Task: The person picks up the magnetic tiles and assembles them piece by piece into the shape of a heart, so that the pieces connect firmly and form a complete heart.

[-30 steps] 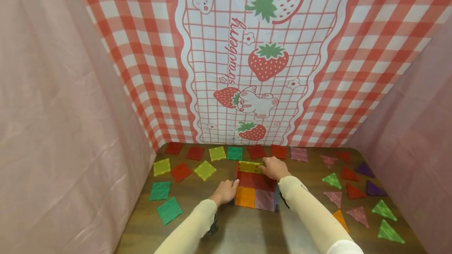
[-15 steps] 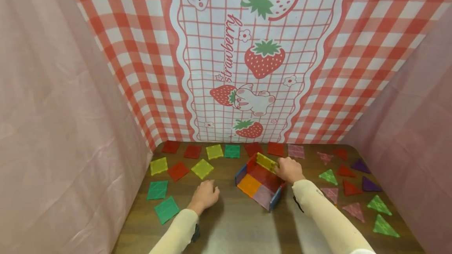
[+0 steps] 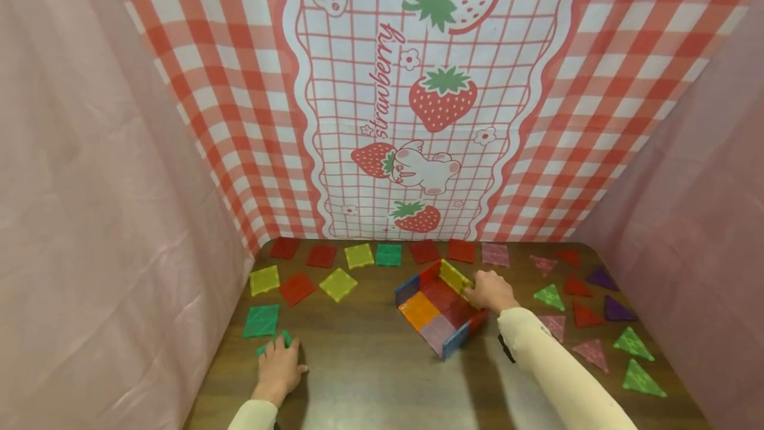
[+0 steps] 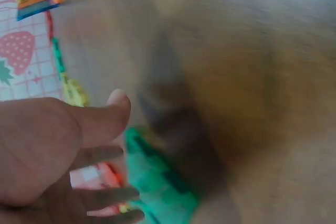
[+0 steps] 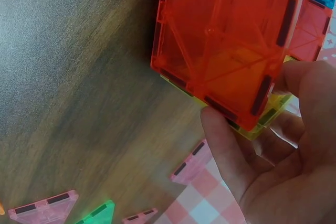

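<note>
An open-topped box of magnetic tiles (image 3: 418,309) sits right of the table's middle, turned at an angle. Its floor is orange, pink and red; blue, red and yellow tiles stand up as walls. My right hand (image 3: 492,292) grips its far right corner, where a yellow tile (image 5: 275,111) meets a red one (image 5: 226,40) in the right wrist view. On the left, my left hand (image 3: 279,365) reaches over a green square tile (image 3: 288,337), covering most of it. Its fingers are extended beside that tile (image 4: 157,182) in the left wrist view.
Red, yellow and green square tiles lie flat along the table's back and left, among them another green square (image 3: 261,320) and a yellow one (image 3: 338,284). Triangular tiles, such as a light green one (image 3: 634,344), lie at the right. A checked cloth (image 3: 370,85) hangs behind.
My left hand has let go of the box and moved left and nearer to the green square tile. The box has turned clockwise, with my right hand still at its far right corner.
</note>
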